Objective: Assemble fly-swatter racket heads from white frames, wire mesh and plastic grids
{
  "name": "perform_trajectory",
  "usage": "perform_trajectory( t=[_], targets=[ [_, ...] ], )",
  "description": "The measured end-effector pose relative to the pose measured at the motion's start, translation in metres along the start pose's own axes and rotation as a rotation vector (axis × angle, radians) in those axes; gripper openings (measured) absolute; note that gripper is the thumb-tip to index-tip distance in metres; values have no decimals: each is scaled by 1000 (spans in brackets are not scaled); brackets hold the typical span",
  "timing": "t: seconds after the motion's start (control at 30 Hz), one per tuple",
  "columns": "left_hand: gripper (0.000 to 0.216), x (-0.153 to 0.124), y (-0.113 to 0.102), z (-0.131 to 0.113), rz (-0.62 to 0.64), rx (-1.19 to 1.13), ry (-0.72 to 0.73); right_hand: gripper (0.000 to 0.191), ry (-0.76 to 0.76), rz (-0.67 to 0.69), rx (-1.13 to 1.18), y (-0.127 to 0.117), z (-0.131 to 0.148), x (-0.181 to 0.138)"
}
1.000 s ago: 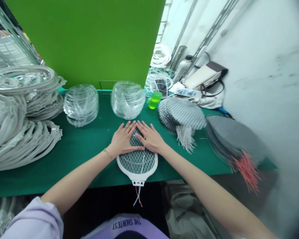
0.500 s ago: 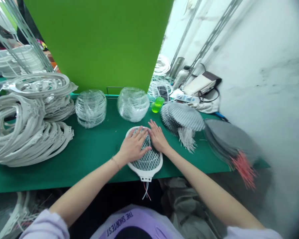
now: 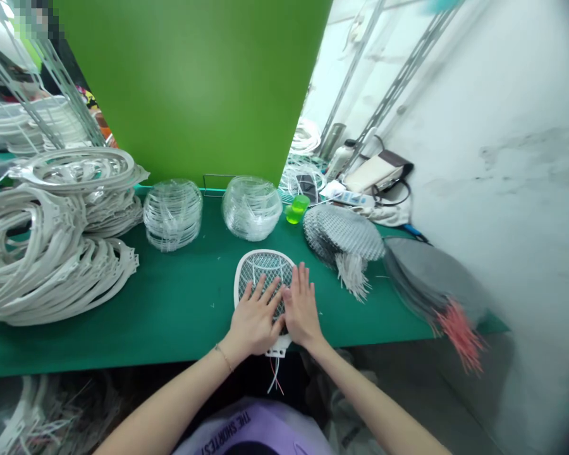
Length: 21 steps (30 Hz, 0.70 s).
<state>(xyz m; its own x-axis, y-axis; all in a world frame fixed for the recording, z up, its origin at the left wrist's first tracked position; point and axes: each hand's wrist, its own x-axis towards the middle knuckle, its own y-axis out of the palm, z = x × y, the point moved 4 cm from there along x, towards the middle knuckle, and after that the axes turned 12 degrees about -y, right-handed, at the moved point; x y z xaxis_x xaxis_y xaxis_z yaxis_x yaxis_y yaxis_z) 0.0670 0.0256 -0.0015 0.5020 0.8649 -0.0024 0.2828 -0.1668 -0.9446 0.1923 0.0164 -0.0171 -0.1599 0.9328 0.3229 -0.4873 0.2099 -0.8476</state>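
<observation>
A white racket head with a wire-mesh face [image 3: 260, 268], like that of an electric fly swatter, lies flat near the table's front edge. Its neck points toward me, with red and white wires [image 3: 275, 376] hanging over the edge. My left hand [image 3: 255, 319] lies with fingers spread across the left and lower part of the mesh. On the right rim rests my right hand [image 3: 303, 306], flat, its fingers stretched forward and its thumb close to my left fingertips. Neither hand grasps anything. Both hands cover much of the lower mesh.
White racket frames [image 3: 61, 253] are piled at the left. Two stacks of clear plastic rings [image 3: 173, 215] stand behind, near a green panel [image 3: 189, 88]. At right are a green container [image 3: 297, 209], mesh sheets with white wires [image 3: 346, 230] and grey mesh sheets with red wires [image 3: 427, 265].
Both hands have slid toward me over the racket head, from its upper mesh to its lower part near the neck. The upper mesh is now uncovered.
</observation>
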Motion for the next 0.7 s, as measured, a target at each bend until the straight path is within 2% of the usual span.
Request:
perform_trajectory(
  t=[0.07,0.13,0.23,0.3,0.33,0.37,0.47,0.53,0.6,0.67,0.7],
  targets=[
    [65,-3,-2,0,-5,7,-2,65,16,7,-3,2,2,1],
    [67,-12,-8,8,-6,10,-23,69,-16,-41,4,-11,-1,25],
    [66,-32,-21,35,-11,46,-123,70,-86,-234,4,-52,-22,99],
    [65,-45,-30,57,-38,78,-218,70,-27,-362,-66,-78,-49,155],
    [65,-50,-33,65,-55,89,-258,74,32,-356,-119,-85,-64,180],
    [65,-53,-35,71,-66,98,-288,77,90,-293,-169,-87,-79,203],
    [62,-55,-35,76,-66,111,-317,68,170,-18,-235,-72,-111,248],
    [58,-53,-34,73,-55,114,-315,55,183,51,-239,-66,-118,259],
    [56,-52,-33,71,-49,112,-316,48,209,28,-264,-73,-113,256],
    [56,-52,-34,71,-45,103,-318,46,210,-114,-325,-95,-95,236],
    [56,-52,-34,72,-44,98,-319,44,181,-232,-358,-109,-79,218]
  ],
)
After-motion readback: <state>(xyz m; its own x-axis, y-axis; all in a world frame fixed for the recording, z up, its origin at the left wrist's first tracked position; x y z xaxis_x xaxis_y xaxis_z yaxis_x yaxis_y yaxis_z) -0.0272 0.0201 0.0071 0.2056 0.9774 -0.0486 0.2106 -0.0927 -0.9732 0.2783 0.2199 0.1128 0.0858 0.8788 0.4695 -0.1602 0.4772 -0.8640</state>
